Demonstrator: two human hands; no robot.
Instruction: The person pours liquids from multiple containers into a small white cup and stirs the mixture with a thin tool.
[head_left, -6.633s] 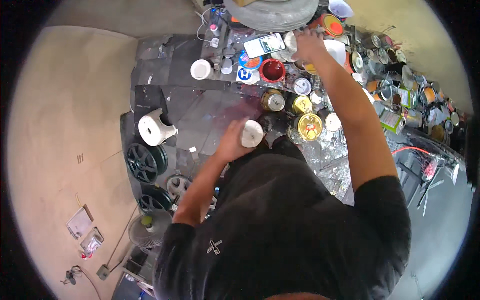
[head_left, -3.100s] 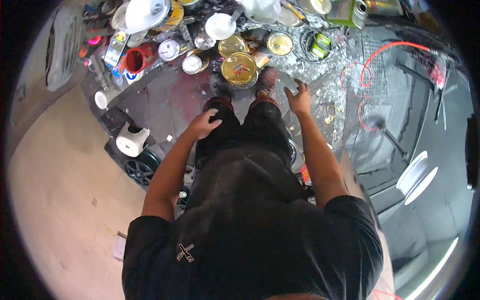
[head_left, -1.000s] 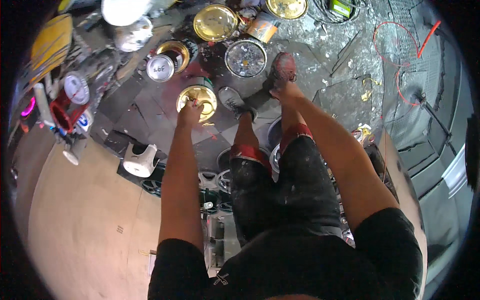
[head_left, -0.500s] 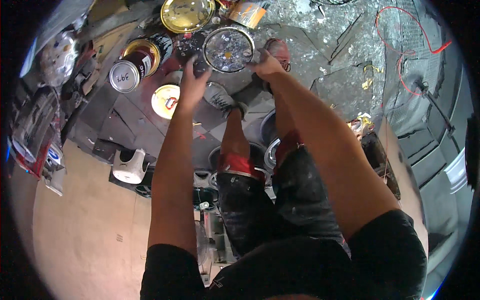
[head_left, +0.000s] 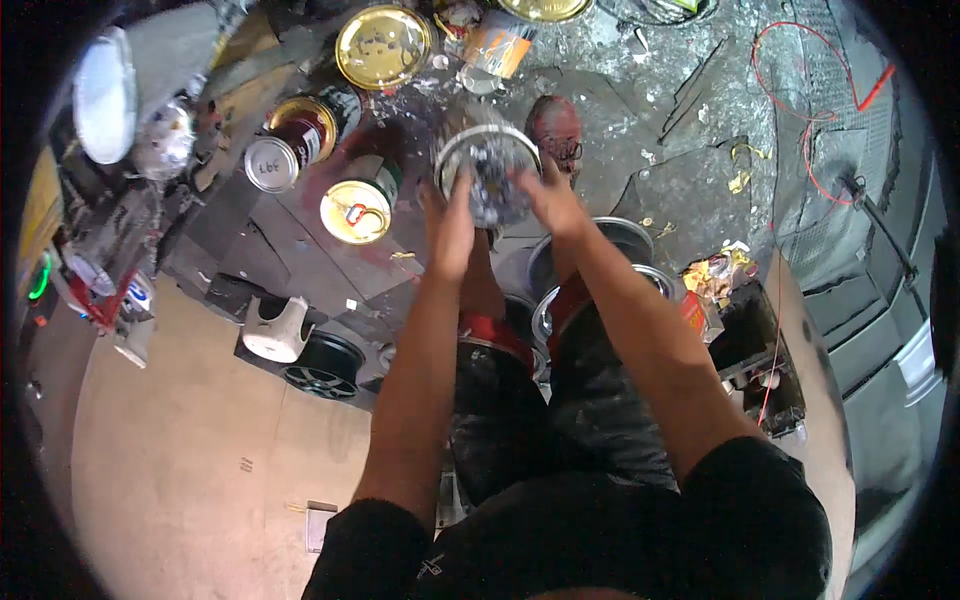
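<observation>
Between my two hands is a round, paint-splattered can (head_left: 488,160) with a silver rim, blurred by motion. My left hand (head_left: 450,225) presses against its left side, thumb over the speckled top. On the opposite side my right hand (head_left: 553,203) grips it the same way. The can is over my legs, just left of a red shoe (head_left: 555,128). Left of my left hand stands a tin with a gold top and red ring (head_left: 356,212). Beyond it lies a dark red can with a silver lid (head_left: 272,163).
At the far side are a gold-lidded tin (head_left: 384,46) and an orange-labelled can (head_left: 497,45). Wheel rims (head_left: 600,240) surround my legs. A white plastic piece (head_left: 275,330) sits left, a dark crate (head_left: 765,360) right. A red cord (head_left: 812,120) trails at right.
The splattered can has come toward me, held in both hands. Before, it was farther off, with my left hand apart from it. The whole view has also shifted.
</observation>
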